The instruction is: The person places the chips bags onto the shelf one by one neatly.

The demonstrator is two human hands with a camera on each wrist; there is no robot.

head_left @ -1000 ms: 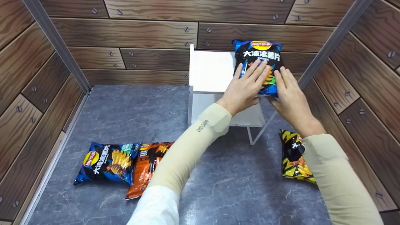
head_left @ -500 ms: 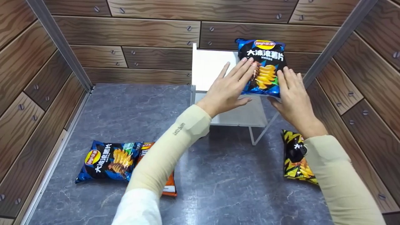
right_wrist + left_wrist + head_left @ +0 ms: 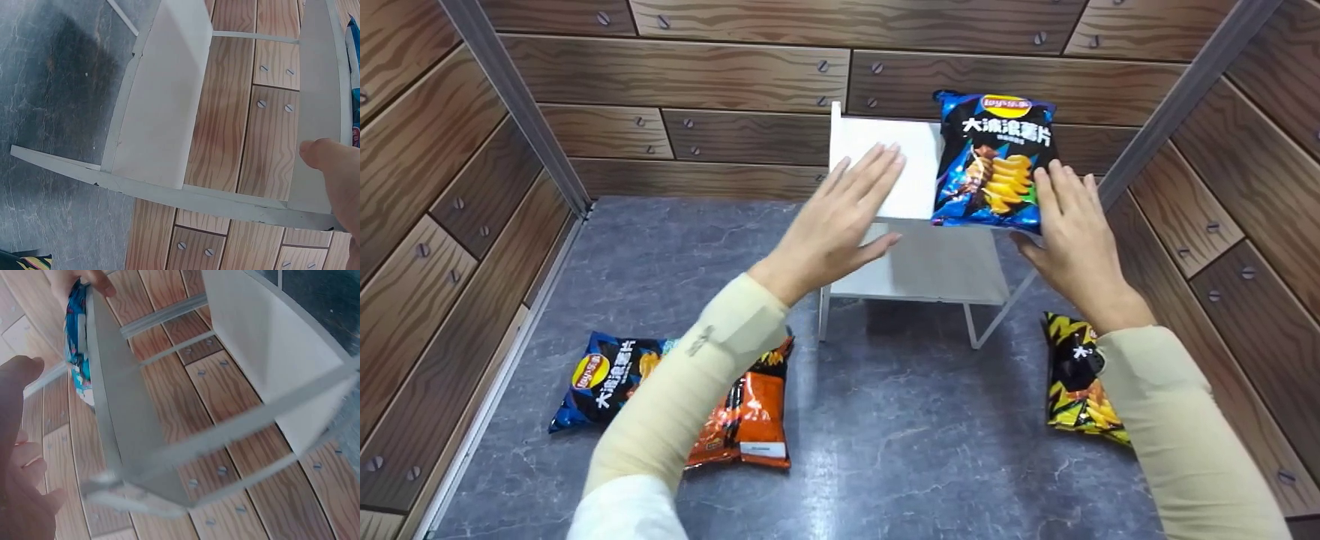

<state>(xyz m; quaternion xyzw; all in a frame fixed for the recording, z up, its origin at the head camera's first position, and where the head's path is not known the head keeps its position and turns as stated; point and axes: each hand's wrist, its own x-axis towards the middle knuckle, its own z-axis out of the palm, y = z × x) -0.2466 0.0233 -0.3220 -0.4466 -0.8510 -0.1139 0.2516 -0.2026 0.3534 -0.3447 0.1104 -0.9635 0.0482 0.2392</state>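
On the floor [image 3: 915, 442], one blue packet [image 3: 601, 381] and one orange packet [image 3: 761, 409] are lying part-hidden; one left hand [image 3: 836, 221], fingers straight, is hovering; one shelf [image 3: 919, 172] is bearing one upper blue packet [image 3: 994, 169]; one right hand [image 3: 1076, 240], straight-fingered, is touching it; one yellow packet [image 3: 1076, 382], part-hidden.

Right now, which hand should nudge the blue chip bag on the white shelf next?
Probably the right hand: it's at the edge of the chip bag. The left hand is apart from it.

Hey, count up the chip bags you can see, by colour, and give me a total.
Blue: 2, the upper bag and the lower bag
Orange: 1, the bag beside the left sleeve
Yellow: 1, the bag beside the right sleeve
Total: 4
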